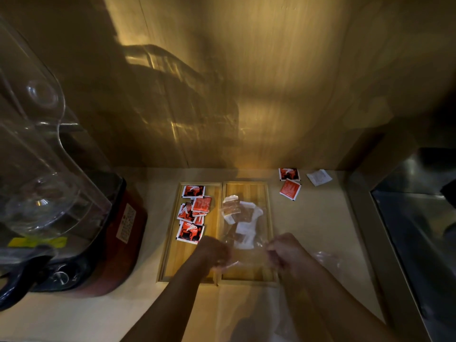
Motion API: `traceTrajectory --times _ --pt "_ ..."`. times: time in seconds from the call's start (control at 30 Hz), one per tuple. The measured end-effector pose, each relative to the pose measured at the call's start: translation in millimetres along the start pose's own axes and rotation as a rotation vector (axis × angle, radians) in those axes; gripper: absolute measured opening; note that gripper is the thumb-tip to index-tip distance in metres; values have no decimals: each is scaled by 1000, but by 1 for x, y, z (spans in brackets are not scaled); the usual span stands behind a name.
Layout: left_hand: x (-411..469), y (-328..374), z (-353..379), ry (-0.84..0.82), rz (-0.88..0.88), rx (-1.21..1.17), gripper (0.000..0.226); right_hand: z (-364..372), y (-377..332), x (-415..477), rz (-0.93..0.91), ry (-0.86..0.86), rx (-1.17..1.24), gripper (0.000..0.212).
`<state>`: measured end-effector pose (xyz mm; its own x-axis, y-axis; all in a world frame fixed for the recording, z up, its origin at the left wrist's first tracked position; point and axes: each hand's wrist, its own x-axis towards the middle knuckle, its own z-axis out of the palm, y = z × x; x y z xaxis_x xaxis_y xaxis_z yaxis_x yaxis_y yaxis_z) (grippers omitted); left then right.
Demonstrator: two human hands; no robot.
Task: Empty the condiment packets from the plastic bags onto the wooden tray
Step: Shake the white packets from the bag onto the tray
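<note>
A wooden tray (187, 265) with two compartments lies on the counter. Its left compartment holds several red and black condiment packets (192, 211). Over the right compartment lies a clear plastic bag (243, 223) with brown and white packets inside. My left hand (213, 251) and my right hand (283, 250) each grip the near edge of this bag, one at each corner. Another clear plastic bag (328, 261) lies on the counter to the right of my right arm.
Two red packets (290, 182) and a white packet (319, 177) lie on the counter (320, 225) beyond the tray's right side. A blender (61, 218) with a clear jar stands at the left. A metal sink (419, 230) is at the right.
</note>
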<state>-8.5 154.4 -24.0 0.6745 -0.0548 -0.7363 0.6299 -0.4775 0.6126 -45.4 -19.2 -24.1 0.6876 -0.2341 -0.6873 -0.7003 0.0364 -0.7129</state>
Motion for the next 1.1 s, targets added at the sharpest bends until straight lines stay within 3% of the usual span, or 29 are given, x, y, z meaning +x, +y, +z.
traceTrajectory --times 0.1,0.2,0.3,0.47,0.57,0.67,0.73,0.93,1.1 --pt "6 -7 0 77 8 -10 29 -1 16 6 -42 61 6 39" --pt "4 -19 1 -52 -105 -135 25 -1 27 4 -33 5 -118 44" --pt "3 -22 0 -115 -176 -360 14 -4 28 -1 66 -105 6 42" --pt "1 3 1 -56 -37 -491 11 1 5 7 40 -98 189 27" --pt "2 10 -3 -20 34 -480 18 1 -5 11 -53 -75 201 29" --pt "4 -10 -2 -107 -80 -327 27 -3 7 5 -31 -27 -147 36" --pt "3 -24 -2 -181 -188 -299 34 -7 19 1 43 -51 -231 40" --pt "2 -23 -4 -211 -203 -370 32 -5 29 4 81 -67 -53 40" --pt "7 -4 -6 -176 -126 -438 27 0 8 8 111 -112 20 22"
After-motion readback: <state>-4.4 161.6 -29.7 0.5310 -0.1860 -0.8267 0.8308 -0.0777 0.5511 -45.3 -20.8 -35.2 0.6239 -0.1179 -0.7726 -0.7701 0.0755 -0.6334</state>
